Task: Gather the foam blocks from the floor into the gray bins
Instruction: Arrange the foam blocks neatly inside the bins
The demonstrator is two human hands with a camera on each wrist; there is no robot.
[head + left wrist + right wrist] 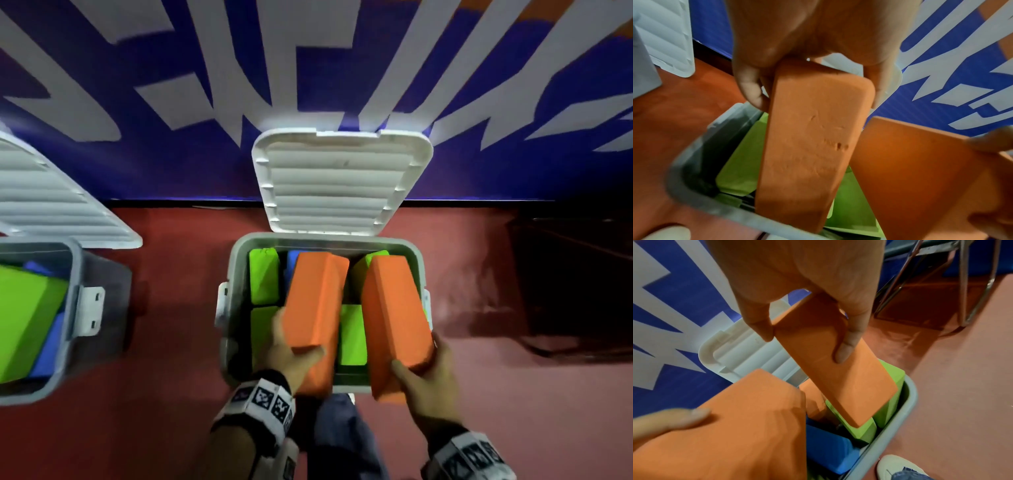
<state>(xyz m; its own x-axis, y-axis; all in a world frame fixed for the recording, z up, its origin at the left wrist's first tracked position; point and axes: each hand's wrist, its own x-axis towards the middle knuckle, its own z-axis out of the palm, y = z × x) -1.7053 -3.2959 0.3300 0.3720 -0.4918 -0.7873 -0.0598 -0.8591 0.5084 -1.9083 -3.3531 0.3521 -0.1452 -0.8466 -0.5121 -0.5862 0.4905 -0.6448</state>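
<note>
Each hand holds one orange foam block tilted over the open gray bin (230, 274). My left hand (291, 349) grips the near end of the left orange block (315, 308), thumb on one side and fingers on the other. My right hand (423, 373) grips the right orange block (394, 315) the same way. Both blocks point down into the bin. In the right wrist view the right orange block (849, 378) rests on a green block (865, 430). Green blocks (263, 274) and a blue block (828, 449) lie inside the bin.
The bin's white lid (342, 178) stands open against the blue and white wall. A second gray bin (77, 274) at the left holds a green block (24, 315) and blue ones. Metal chair legs (962, 288) stand to the right on the red floor. My shoe (896, 467) is at the bin's near edge.
</note>
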